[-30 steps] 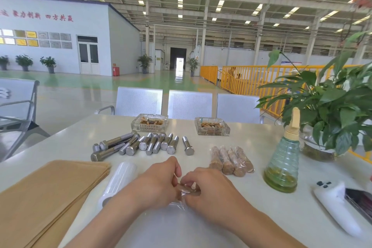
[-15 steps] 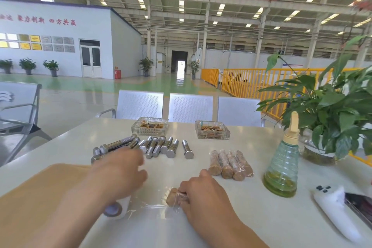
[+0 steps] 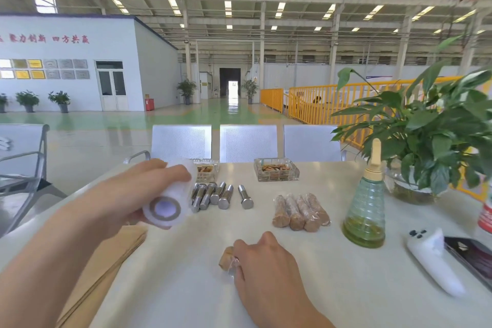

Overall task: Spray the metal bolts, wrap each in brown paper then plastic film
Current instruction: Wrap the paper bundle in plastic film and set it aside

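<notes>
Since half a second ago the left hand (image 3: 138, 194) has lifted the plastic film roll (image 3: 167, 202) off the bench (image 3: 332, 261) and up to the left, its core facing the camera. The right hand (image 3: 266, 261) pins the paper-wrapped bolt (image 3: 226, 261) under curled fingers. That bolt lies down-right of the roll, near the bench's front, its long axis running left-right, closest to the right hand; bare bolts (image 3: 213, 194) and four wrapped bolts (image 3: 300, 210) lie beyond.

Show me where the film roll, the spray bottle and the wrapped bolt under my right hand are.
film roll (image 3: 165, 210), head view, cardboard core end.
spray bottle (image 3: 365, 208), head view, ribbed body.
wrapped bolt (image 3: 225, 258), head view, exposed brown end.
</notes>
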A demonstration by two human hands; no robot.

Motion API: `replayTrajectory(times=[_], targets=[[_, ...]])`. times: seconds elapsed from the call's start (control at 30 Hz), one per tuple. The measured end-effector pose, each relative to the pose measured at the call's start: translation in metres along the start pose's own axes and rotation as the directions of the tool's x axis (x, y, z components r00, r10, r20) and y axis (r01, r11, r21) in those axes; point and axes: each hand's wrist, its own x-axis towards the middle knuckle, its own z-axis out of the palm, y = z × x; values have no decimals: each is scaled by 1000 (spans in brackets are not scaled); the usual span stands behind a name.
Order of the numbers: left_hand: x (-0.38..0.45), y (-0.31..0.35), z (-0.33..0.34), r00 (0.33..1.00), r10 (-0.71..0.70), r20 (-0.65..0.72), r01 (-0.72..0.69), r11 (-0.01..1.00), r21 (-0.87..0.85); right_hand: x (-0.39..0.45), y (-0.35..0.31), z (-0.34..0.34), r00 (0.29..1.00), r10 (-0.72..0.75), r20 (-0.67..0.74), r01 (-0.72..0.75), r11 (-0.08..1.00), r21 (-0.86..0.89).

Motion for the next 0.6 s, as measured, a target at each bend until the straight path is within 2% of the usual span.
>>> replayTrajectory(times=[0.13, 0.23, 0.3, 0.4, 0.47, 0.5, 0.6], targets=[[6, 40, 36, 991, 39, 130, -44, 999, 32, -9, 2, -11, 1000, -25, 7, 24, 996, 85], [13, 66, 68, 963, 17, 269, -43, 995, 90, -13, 4, -12, 996, -3, 86, -1, 999, 40], [17, 79, 90, 933, -3, 360, -59, 986, 159, -16, -1, -5, 1000, 19, 8, -19, 998, -53], [23, 90, 124, 883, -82, 461, -59, 957, 283, -21, -8, 9, 998, 58, -20, -58, 998, -10], [26, 90, 146, 847, -163, 506, -25, 939, 344, -21, -9, 25, 983, 66, -172, -74, 996, -41], [27, 87, 154, 832, -201, 517, -2, 931, 366, -19, -10, 29, 972, 73, -223, -95, 991, -91], [30, 77, 175, 823, -281, 493, 65, 910, 410, -28, 0, 44, 970, 77, -230, -112, 983, -146]])
